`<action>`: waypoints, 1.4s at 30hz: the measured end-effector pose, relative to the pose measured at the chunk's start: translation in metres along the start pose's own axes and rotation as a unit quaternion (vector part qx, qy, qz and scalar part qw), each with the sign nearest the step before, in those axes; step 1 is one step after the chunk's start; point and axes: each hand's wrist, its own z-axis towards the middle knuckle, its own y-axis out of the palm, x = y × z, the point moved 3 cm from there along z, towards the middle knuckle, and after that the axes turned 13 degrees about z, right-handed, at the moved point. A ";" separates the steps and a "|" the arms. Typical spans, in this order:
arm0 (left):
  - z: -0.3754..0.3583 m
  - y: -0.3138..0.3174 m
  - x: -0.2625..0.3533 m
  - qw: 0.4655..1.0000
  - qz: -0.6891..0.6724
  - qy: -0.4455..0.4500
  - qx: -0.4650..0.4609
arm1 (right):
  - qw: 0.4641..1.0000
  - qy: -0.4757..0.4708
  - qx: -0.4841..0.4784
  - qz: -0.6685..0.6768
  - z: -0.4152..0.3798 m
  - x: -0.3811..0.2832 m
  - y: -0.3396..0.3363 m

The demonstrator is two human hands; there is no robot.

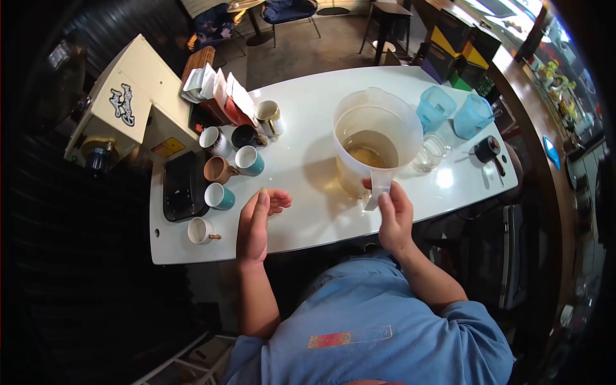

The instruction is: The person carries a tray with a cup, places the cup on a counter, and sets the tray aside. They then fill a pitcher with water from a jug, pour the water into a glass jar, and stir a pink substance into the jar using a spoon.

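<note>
My right hand (396, 215) is wrapped around the handle of a large translucent plastic pitcher (350, 173). Some pale yellowish-brown liquid shows in its lower part. The pitcher's mouth faces up toward me, over the right half of the white table (301, 221). My left hand (262, 221) hovers near the table's front edge, fingers stretched out and holding nothing. Left of it are a white and teal cup (219, 196) and a white mug with a brown handle (201, 231). A clear glass jug (428, 155) stands just right of the pitcher.
Several more cups, including a brown one (217, 169), stand by a black tray-like scale (181, 187) and a cream grinder (119, 102). Two blue translucent containers (436, 106) and a small black-handled tool (489, 151) are at right. Packets (221, 90) stand at the back left.
</note>
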 end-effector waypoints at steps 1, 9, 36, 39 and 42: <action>-0.001 -0.004 -0.003 1.000 -0.011 -0.003 -0.001 | 0.999 -0.004 -0.031 0.022 -0.001 -0.003 0.010; 0.004 -0.006 -0.019 0.997 -0.054 -0.037 -0.046 | 0.976 -0.025 0.203 0.076 0.001 0.009 0.010; -0.082 0.374 0.137 0.862 -0.149 0.175 -0.452 | 0.939 -0.093 0.327 0.046 -0.246 -0.272 -0.268; -0.097 0.434 0.157 0.836 -0.152 0.194 -0.491 | 0.914 -0.126 0.385 0.008 -0.259 -0.297 -0.304; -0.105 0.494 0.178 0.808 -0.203 0.174 -0.525 | 0.890 -0.184 0.417 0.014 -0.257 -0.316 -0.339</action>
